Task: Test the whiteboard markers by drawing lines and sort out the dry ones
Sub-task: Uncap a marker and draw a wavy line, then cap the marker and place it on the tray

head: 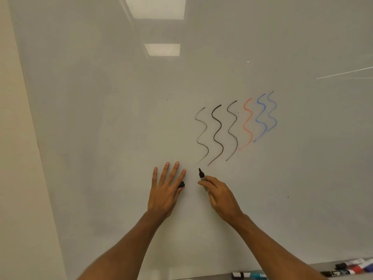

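Observation:
My right hand (219, 196) grips an uncapped black marker (201, 174), tip pointing up, just below the lower end of the leftmost wavy line. My left hand (165, 188) lies on the whiteboard (101, 118) with fingers spread straight, and its thumb pinches the black marker cap (181, 184) against the hand. The board bears three black wavy lines (217, 134), a red line (247, 123) and two blue lines (266, 114). The leftmost black line looks thinner and paler than the other two.
The board's tray (323, 268) runs along the bottom right and holds several markers (351, 268) in black, red and blue, plus a black one (239, 275) and a teal one (258, 276) further left. A beige wall (18, 158) borders the board on the left.

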{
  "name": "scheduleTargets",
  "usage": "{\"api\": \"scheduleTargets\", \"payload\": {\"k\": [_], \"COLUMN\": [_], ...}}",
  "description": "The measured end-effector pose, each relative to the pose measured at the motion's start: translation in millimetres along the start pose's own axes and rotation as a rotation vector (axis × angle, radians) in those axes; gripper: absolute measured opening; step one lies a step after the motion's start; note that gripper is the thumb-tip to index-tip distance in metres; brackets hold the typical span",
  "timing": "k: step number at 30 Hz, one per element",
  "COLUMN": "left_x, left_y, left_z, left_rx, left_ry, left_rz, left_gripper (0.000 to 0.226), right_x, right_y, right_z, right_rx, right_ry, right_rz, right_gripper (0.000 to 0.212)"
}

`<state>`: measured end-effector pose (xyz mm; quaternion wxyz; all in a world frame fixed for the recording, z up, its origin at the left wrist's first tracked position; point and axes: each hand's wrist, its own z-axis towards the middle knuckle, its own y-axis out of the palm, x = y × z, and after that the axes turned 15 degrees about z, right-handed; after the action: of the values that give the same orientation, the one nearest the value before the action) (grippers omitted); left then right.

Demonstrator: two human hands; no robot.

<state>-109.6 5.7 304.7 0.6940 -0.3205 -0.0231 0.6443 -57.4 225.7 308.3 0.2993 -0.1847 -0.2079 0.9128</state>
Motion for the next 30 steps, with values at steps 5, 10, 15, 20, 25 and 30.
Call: {"api": "scheduleTargets", "payload": {"k": [5,10,15,20,25,30], "left_x": [7.1,12.5,20.4,27.0,37.3,45.2], "left_y": [4.7,3.9,2.5,-3.5,-10.1,-12.1], "left_z": [-33.4,-50.3,-60.3,-68.2,-79.2,-91.3], "left_rx": [-0.060,-0.109,-0.112,-0.136,-0.181,-0.233], "left_ry": [0.010,0.011,0.040,0.068,0.110,0.146], "left_rz": [-0.009,-0.005,-0.001,0.016,0.042,0.017], "left_gripper": [0.054,0.053,0.068,0.080,0.087,0.074], "right_x": [-1.7,-5.8,-9.0,-6.9,-13.8,-22.8], "right_y": [9.9,9.8,11.6,14.1,19.0,28.5], "right_z": [-30.1,-41.3,-44.9,-50.9,-54.1,-63.3], "right_rx": [-0.051,-0.232,-0.289,-0.341,-0.409,-0.447], "right_ry": [0.121,0.220,0.177,0.127,0.120,0.212], "right_rz": [0.115,0.068,0.013,-0.025,-0.048,0.007], "right_gripper": [0.010,0.018,0.025,0.025,0.029,0.030]}}
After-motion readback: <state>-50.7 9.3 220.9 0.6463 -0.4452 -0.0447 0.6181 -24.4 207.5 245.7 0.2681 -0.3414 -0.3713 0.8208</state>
